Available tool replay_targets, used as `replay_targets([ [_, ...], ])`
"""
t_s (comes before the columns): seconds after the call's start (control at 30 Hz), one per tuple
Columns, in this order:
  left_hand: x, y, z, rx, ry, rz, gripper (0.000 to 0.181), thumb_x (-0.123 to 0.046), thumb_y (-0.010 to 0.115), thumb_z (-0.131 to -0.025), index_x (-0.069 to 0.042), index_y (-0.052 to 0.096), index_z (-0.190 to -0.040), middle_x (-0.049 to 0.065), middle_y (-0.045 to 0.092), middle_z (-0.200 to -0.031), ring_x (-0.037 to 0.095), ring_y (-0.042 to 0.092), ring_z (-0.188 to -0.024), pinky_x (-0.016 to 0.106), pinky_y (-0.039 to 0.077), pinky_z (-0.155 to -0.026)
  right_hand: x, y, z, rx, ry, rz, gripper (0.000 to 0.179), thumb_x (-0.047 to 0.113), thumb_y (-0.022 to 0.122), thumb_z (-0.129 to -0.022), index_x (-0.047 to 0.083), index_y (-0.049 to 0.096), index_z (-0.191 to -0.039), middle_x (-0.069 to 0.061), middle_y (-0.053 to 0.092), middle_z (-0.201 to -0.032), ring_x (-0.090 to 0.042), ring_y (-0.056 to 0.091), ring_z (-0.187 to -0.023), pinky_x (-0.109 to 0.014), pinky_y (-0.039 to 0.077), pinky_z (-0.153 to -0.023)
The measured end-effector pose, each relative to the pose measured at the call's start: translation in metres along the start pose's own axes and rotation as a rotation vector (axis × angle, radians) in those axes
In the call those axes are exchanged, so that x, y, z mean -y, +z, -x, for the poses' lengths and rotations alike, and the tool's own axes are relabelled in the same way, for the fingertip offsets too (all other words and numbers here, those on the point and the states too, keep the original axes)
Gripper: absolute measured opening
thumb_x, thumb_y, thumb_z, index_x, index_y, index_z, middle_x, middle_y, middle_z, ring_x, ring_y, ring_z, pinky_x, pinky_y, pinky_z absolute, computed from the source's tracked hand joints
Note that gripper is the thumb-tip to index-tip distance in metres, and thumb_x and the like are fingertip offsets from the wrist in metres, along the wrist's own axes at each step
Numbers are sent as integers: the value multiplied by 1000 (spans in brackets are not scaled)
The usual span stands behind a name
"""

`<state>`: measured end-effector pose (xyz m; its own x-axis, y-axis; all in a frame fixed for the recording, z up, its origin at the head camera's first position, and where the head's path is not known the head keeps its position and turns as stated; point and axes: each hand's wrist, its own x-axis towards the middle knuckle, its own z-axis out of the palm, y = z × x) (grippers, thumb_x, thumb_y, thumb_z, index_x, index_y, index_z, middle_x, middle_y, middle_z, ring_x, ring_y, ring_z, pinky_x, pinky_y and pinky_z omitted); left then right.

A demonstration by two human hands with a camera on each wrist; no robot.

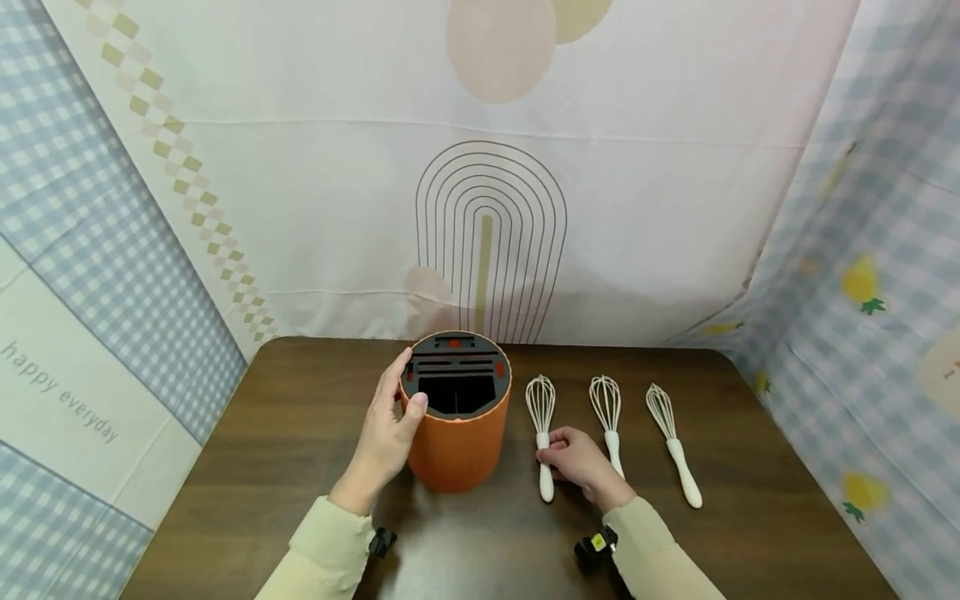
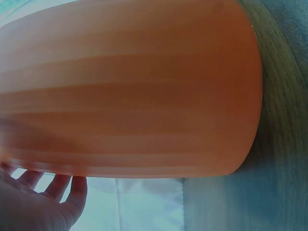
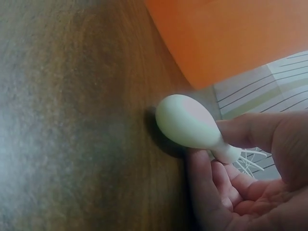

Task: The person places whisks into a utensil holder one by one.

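Observation:
An orange round utensil holder point(image 1: 457, 454) with a black slotted top point(image 1: 455, 364) stands upright at the table's middle. My left hand point(image 1: 386, 433) holds its upper left side, thumb at the near rim; in the left wrist view the fingers point(image 2: 72, 202) lie against the orange wall point(image 2: 144, 96). Right of the holder lies a white whisk point(image 1: 542, 408), its wires pointing to the back. My right hand point(image 1: 581, 462) pinches its handle between thumb and fingers. Close up in the right wrist view, the handle's rounded end point(image 3: 185, 120) sits just over the tabletop, between thumb and fingers.
Two more white whisks lie to the right: a middle whisk point(image 1: 606, 408), its handle partly behind my right hand, and a far right whisk point(image 1: 675, 450), slanted. All rest on a dark wooden table point(image 1: 285, 433). A patterned cloth point(image 1: 337, 208) hangs behind its back edge.

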<state>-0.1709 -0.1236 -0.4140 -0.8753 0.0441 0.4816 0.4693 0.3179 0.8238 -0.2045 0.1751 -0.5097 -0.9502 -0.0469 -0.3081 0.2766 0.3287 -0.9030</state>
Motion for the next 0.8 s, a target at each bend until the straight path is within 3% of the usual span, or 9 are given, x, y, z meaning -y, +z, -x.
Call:
replay_targets([
  [0.1, 1, -1, 0, -2, 4, 5, 61, -15, 53, -94, -4, 32, -150, 16, 33, -151, 31, 33, -136, 55, 28, -106, 1, 1, 0, -13, 1, 0, 23, 4, 68, -83, -4, 57, -102, -9, 61, -83, -17, 57, -69, -31, 51, -61],
  [0.23, 16, 1, -2, -6, 19, 1, 61, -19, 54, -94, -12, 33, -151, 9, 35, -151, 27, 35, -135, 53, 29, -106, 1, 1, 0, -24, -6, 4, 23, 3, 67, -84, -5, 57, -104, -9, 62, -85, -17, 58, -70, -32, 51, -62],
  [0.33, 15, 1, -3, -3, 22, 2, 61, -19, 54, -93, -11, 34, -151, 10, 35, -150, 28, 36, -134, 54, 30, -105, 0, -3, 0, -9, -22, -13, 25, 3, 66, -86, -5, 57, -107, -10, 63, -89, -17, 60, -75, -34, 52, -63],
  [0.47, -1, -1, -3, 4, 21, 12, 61, -13, 54, -93, -2, 33, -149, 18, 35, -149, 33, 36, -133, 54, 30, -105, 1, -9, -1, 18, -40, -55, 28, 4, 64, -88, -5, 56, -113, -11, 62, -94, -18, 61, -80, -36, 53, -66],
  [0.7, 33, 2, -4, 54, 7, -1, 63, -22, 56, -96, -21, 29, -153, 3, 31, -153, 23, 34, -135, 52, 30, -106, 24, -19, 8, 39, -125, -163, 32, 4, 61, -90, -4, 52, -120, -15, 58, -103, -24, 60, -89, -39, 54, -74],
  [0.8, 38, 0, -4, 85, 8, -29, 61, -28, 55, -98, -26, 28, -153, -2, 29, -153, 20, 34, -135, 50, 32, -105, 40, -25, 11, 48, -182, -181, 36, 4, 60, -92, -4, 48, -125, -17, 55, -107, -26, 60, -92, -39, 53, -76],
])
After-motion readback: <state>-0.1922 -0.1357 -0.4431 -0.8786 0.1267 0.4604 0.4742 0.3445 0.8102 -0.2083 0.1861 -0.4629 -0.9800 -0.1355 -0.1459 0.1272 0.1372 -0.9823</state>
